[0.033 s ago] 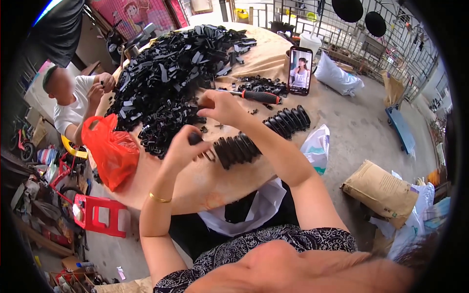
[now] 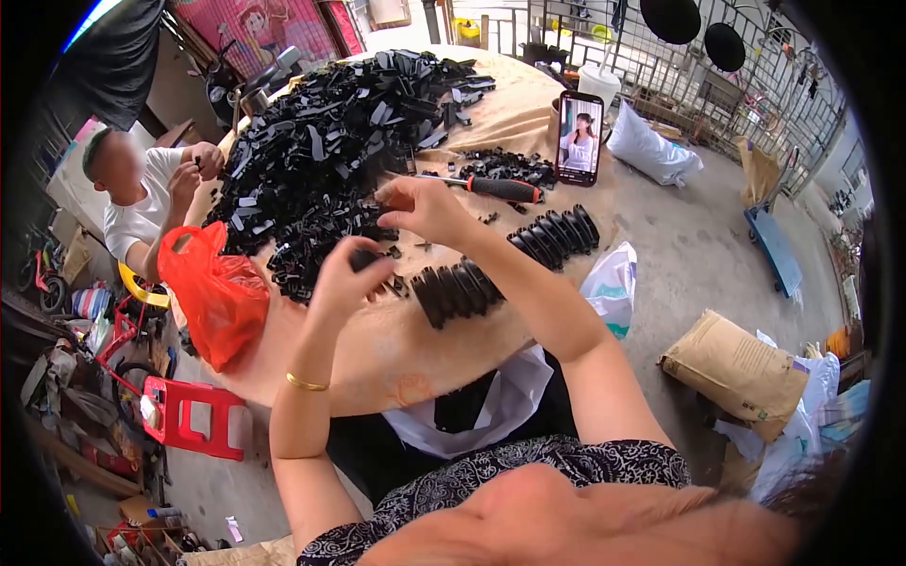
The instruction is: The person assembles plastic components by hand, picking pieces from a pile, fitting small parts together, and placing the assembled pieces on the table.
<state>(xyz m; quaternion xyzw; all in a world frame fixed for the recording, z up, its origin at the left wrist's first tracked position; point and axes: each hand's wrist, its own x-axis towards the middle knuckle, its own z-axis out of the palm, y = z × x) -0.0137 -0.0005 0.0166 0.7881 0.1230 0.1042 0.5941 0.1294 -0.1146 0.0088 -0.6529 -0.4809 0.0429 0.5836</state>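
Observation:
My left hand (image 2: 342,286) is closed around a dark, rounded black piece (image 2: 364,258), slightly blurred, at the near edge of a heap of black plastic parts (image 2: 311,160). Just beyond it, my right hand (image 2: 412,206) has its fingers bent together at the heap's edge; whatever they hold is too small to make out. Below my right forearm, a row of black curved pieces (image 2: 458,292) lies stacked side by side, continuing to the right of the arm. Behind my right hand rests a tool with a black-and-red handle (image 2: 505,187) and a metal shaft.
A phone (image 2: 579,137) stands upright at the right of the cloth-covered round table (image 2: 377,377), near a white cup (image 2: 598,85). A red plastic bag (image 2: 215,302) hangs at the left edge. Across on the left, another person (image 2: 142,189) handles a small dark piece. A red stool (image 2: 193,417) stands below.
My left hand has shifted slightly left and up toward the heap with the black piece. My right hand has moved a little left.

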